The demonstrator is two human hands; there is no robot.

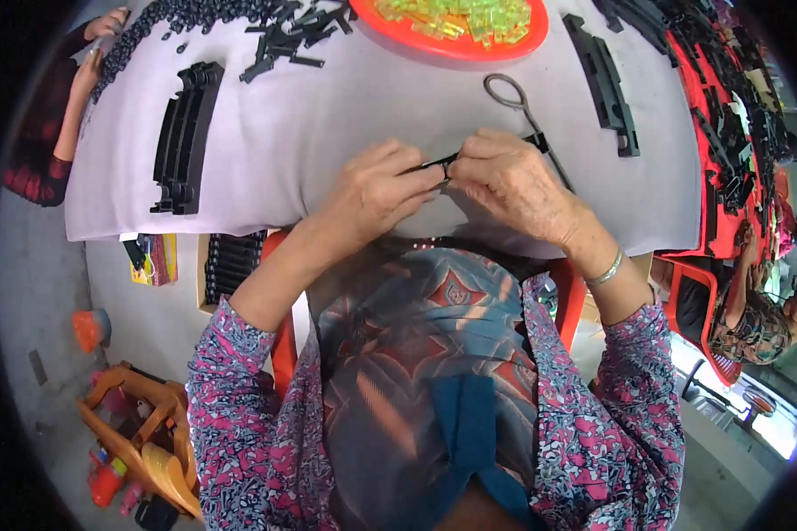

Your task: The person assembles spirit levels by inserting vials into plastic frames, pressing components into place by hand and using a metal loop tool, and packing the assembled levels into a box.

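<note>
Fingers of the left hand [381, 190] and right hand [514, 181] pinch a slim black part [436, 164] mid-frame, seemingly unfinished; black strips [297, 40] lie loose, upper left.

Workshop, with heaped black pieces [211, 11]

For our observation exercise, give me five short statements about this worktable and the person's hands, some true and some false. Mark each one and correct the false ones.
1. The left hand and the right hand both grip a thin black part. True.
2. The red dish holds blue pieces. False: its pieces are yellow-green.
3. A metal tool with a looped end lies on the cloth. True.
4. A bracelet circles the left wrist. False: it is on the right wrist.
5. Long black parts lie on both sides of the hands, one to the left and one to the right. True.
</note>
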